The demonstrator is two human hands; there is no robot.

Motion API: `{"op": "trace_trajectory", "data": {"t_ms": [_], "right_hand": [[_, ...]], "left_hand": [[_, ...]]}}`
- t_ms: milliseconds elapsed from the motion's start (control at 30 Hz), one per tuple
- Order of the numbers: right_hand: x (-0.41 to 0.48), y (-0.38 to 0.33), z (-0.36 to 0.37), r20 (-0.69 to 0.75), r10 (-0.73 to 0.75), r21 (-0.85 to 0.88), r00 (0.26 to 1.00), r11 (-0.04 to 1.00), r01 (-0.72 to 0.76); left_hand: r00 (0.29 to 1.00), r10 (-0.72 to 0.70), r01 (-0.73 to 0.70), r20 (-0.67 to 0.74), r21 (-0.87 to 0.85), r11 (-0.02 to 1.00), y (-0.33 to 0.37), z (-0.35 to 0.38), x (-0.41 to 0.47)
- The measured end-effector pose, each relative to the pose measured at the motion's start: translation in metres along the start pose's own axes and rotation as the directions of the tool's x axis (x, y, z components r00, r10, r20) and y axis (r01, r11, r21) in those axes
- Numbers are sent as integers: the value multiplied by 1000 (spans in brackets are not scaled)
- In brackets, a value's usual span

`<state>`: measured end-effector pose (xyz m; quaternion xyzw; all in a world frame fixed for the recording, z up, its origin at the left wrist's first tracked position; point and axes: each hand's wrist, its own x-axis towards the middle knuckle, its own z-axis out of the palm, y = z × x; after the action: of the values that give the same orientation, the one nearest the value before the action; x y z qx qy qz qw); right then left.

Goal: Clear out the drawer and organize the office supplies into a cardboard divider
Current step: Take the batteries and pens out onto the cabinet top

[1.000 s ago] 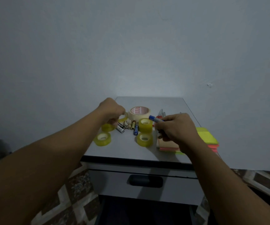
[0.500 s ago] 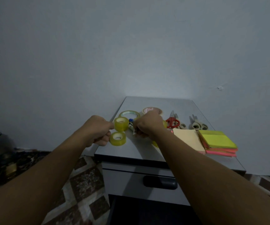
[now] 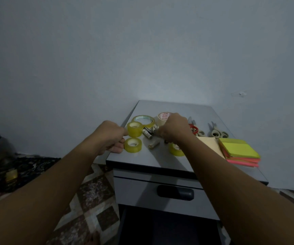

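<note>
By the left edge of the cabinet top [image 3: 178, 162] the curled left hand [image 3: 111, 137] touches a small yellow tape roll [image 3: 134, 132], the batteries [image 3: 147, 134] lie just left of the curled right hand [image 3: 175, 129], and I cannot tell whether either hand grips anything.

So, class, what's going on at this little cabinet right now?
A person is handling office supplies laid out on a grey cabinet top. The left hand sits curled against two small yellow tape rolls at the left edge. The right hand reaches down among the loose batteries; what it holds is hidden. Scissors and sticky notes lie to the right. No cardboard divider is in view.
</note>
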<state>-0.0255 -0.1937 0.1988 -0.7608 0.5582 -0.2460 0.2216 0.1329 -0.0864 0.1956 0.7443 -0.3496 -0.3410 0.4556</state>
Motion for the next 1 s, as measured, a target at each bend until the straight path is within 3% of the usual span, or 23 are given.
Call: {"op": "trace_trajectory", "data": {"t_ms": [200, 433, 667, 833, 1000], "right_hand": [[-11, 10, 6, 10, -17, -80, 1000, 997, 18], [-13, 13, 6, 32, -76, -33, 997, 996, 77], [-26, 10, 2, 70, -230, -89, 971, 968, 236], [-38, 11, -13, -14, -270, -9, 963, 963, 270], [-50, 28, -37, -106, -144, 282, 984, 944, 169]], "left_hand": [[1000, -3, 3, -1, -10, 1000, 1, 7, -8], [1000, 8, -9, -23, -33, 999, -2, 8, -13], [999, 38, -39, -33, -38, 999, -3, 8, -19], [997, 74, -77, -31, -88, 993, -5, 6, -25], [992, 95, -102, -82, -79, 992, -12, 0, -33]]}}
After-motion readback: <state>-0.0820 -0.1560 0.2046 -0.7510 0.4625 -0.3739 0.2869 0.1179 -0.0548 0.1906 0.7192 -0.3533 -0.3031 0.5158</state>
